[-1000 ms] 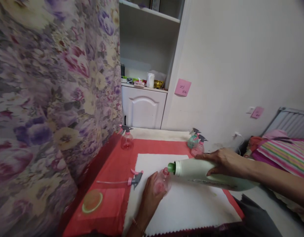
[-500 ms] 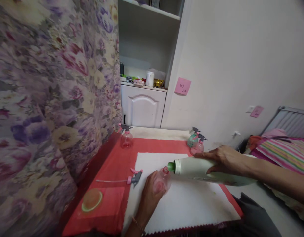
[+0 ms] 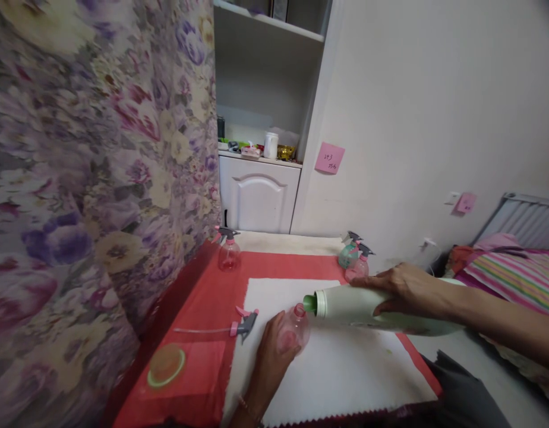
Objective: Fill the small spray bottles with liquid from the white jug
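My left hand (image 3: 272, 351) is wrapped round a clear pink spray bottle (image 3: 297, 330) with its top off, over the white cloth (image 3: 346, 368). Tipped nearly level, a large pale green bottle (image 3: 346, 302) is gripped from above by my right hand (image 3: 403, 291). Its green spout (image 3: 309, 303) is at the mouth of the pink bottle; whether liquid is flowing I cannot make out. Left of my left hand lies a grey and pink spray head (image 3: 244, 324) with its clear tube pointing left. Near the front left corner rests a round cap with a green rim (image 3: 166, 365).
A pink spray bottle (image 3: 229, 255) stands at the back left of the red cloth (image 3: 198, 297). At the back right are a green spray bottle (image 3: 348, 255) and another pink one (image 3: 358, 270). A floral curtain (image 3: 100, 178) borders the left side; a bed (image 3: 515, 261) is at the right.
Hardly anything differs: both hands keep their hold and the spout stays at the pink bottle's mouth. The view has shifted very slightly.
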Demonstrator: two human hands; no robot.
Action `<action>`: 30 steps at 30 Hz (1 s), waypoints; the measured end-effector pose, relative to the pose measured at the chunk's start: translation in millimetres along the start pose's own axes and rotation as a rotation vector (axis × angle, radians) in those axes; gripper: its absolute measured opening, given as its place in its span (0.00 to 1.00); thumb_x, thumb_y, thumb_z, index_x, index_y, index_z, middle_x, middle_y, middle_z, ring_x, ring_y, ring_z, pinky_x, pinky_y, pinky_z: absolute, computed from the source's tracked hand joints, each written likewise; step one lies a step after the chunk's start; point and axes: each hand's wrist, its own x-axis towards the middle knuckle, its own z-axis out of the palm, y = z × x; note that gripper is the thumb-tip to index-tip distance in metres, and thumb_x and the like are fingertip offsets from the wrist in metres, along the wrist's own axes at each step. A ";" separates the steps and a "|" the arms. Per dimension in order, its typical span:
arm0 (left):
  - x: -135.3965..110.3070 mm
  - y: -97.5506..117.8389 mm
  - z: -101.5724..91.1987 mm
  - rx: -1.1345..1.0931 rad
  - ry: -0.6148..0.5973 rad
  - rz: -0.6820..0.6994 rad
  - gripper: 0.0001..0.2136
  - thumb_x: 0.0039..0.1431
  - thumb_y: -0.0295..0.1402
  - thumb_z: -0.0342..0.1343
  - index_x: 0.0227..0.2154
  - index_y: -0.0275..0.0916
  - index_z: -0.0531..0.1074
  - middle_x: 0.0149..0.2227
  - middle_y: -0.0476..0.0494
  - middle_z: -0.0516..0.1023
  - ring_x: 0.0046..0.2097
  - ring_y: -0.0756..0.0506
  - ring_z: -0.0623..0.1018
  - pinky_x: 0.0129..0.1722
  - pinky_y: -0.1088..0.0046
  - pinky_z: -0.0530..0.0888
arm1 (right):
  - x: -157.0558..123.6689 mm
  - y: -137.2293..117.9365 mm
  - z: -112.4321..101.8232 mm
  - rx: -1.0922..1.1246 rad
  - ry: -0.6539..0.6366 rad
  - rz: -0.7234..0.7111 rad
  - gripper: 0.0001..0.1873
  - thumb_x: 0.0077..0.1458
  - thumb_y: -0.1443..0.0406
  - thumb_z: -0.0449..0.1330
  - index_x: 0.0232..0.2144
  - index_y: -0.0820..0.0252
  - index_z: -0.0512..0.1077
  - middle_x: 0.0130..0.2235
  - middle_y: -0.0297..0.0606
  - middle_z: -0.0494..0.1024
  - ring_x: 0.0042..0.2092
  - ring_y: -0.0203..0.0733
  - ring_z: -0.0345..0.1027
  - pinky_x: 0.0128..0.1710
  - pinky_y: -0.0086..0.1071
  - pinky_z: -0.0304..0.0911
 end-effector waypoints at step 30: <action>0.1 5.6 -1.3 -0.028 -0.019 0.020 0.30 0.46 0.28 0.60 0.55 0.44 0.66 0.57 0.42 0.72 0.60 0.38 0.70 0.61 0.58 0.66 | 0.4 4.0 -0.9 -0.072 -0.019 -0.026 0.30 0.61 0.54 0.59 0.62 0.55 0.62 0.35 0.41 0.83 0.31 0.46 0.77 0.28 0.34 0.62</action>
